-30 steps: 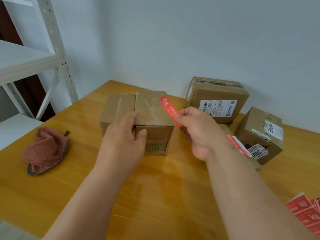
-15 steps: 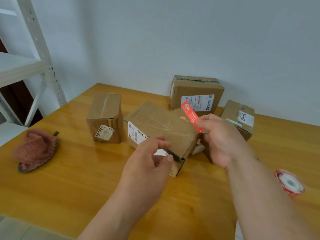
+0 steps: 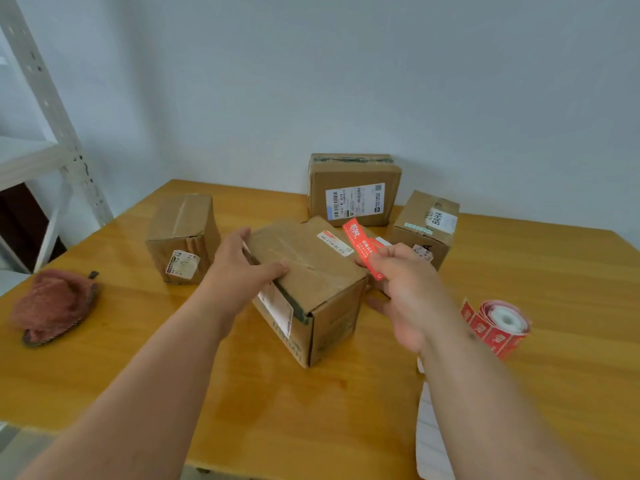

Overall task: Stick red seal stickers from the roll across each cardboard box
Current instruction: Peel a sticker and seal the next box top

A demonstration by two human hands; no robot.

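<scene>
Tape seam on the nearest cardboard box runs from near-left to far-right across its top, and the red seal sticker is held upright just beside the box's right edge, so it probably has to be laid crosswise over that seam. The right hand pinches the sticker's lower end and is nearer the target; the left hand grips the box's left top edge, thumb lying on top. The roll lies on the table to the right. Legible writing: "BAHA" on the far-right box; other labels are too small to read.
</scene>
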